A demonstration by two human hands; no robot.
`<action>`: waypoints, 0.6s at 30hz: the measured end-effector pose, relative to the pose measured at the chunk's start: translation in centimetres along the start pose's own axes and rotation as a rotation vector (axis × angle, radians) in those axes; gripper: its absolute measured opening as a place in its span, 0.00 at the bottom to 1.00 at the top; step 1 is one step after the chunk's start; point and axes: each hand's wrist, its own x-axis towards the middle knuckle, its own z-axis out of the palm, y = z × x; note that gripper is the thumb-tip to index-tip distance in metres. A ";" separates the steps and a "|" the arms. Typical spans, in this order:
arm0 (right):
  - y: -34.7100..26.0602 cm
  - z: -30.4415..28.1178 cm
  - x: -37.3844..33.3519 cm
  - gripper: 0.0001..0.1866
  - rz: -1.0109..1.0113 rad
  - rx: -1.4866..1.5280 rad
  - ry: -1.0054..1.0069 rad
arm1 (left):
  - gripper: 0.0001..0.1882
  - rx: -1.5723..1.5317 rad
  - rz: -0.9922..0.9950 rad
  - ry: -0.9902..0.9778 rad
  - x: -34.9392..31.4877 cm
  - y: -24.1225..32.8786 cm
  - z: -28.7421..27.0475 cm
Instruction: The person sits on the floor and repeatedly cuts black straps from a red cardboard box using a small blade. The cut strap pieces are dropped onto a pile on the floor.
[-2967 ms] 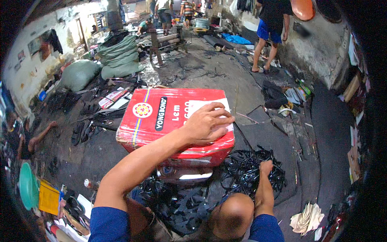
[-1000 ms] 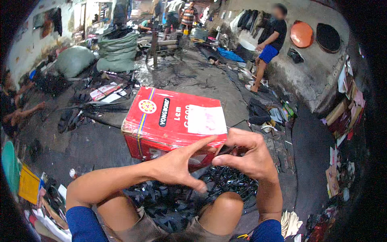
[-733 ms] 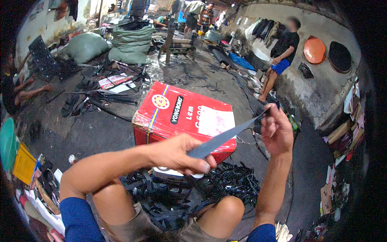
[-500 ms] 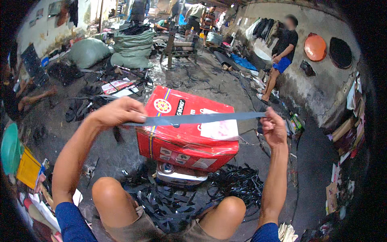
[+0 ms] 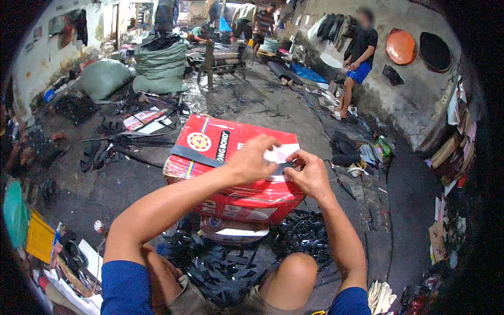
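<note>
A red carton [image 5: 210, 144] wrapped in clear plastic stands on the floor in front of my knees. It rests on a smaller box [image 5: 231, 231]. A dark grey strap [image 5: 194, 156] lies across the carton's top from its left edge toward the white label [image 5: 283, 152]. My left hand [image 5: 252, 160] presses and pinches the strap beside the label. My right hand [image 5: 310, 174] is just to the right, fingertips pinching the strap's end. The two hands almost touch.
A heap of black straps [image 5: 231, 268] lies on the floor between my legs. Green sacks [image 5: 157, 60] and scattered scraps sit at the back left. A person [image 5: 357, 52] stands by the right wall and others work far behind. A yellow tray [image 5: 39, 236] lies at the left.
Half a second ago I held the strap stretched in the air over the carton. Now it lies across the top, and my left hand has moved right to meet my right hand.
</note>
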 end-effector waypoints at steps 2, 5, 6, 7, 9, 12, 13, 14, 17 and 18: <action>-0.1 0.0 -0.2 0.13 0.021 0.046 0.008 | 0.16 -0.072 -0.026 -0.065 -0.2 -0.4 2.6; 0.8 0.0 -0.6 0.12 -0.028 0.035 0.017 | 0.12 -0.156 -0.081 -0.078 -0.2 -0.1 4.1; 1.2 -0.3 -0.7 0.10 -0.105 -0.044 0.069 | 0.11 -0.152 -0.076 -0.066 -0.2 -0.1 4.2; 1.0 -0.4 -0.9 0.10 -0.117 -0.044 0.070 | 0.10 -0.141 -0.081 -0.055 -0.5 0.0 3.9; 0.5 -1.1 -1.0 0.09 -0.143 -0.045 0.070 | 0.09 -0.164 -0.076 -0.050 -0.7 0.0 4.0; 0.7 -1.6 -1.1 0.10 -0.204 -0.093 0.014 | 0.09 -0.158 -0.062 -0.050 -0.4 0.2 4.0; 0.9 -1.7 -1.1 0.10 -0.231 -0.114 0.005 | 0.09 -0.154 -0.054 -0.048 -0.4 0.2 4.0; 1.1 -1.8 -1.2 0.10 -0.260 -0.124 0.003 | 0.09 -0.151 -0.047 -0.045 -0.4 0.3 4.1; 1.5 -2.1 -1.2 0.10 -0.351 -0.165 -0.008 | 0.09 -0.156 0.015 -0.013 -0.5 0.1 4.1; 1.4 -2.3 -1.3 0.10 -0.383 -0.191 -0.016 | 0.10 -0.171 -0.014 -0.027 -0.6 0.1 4.1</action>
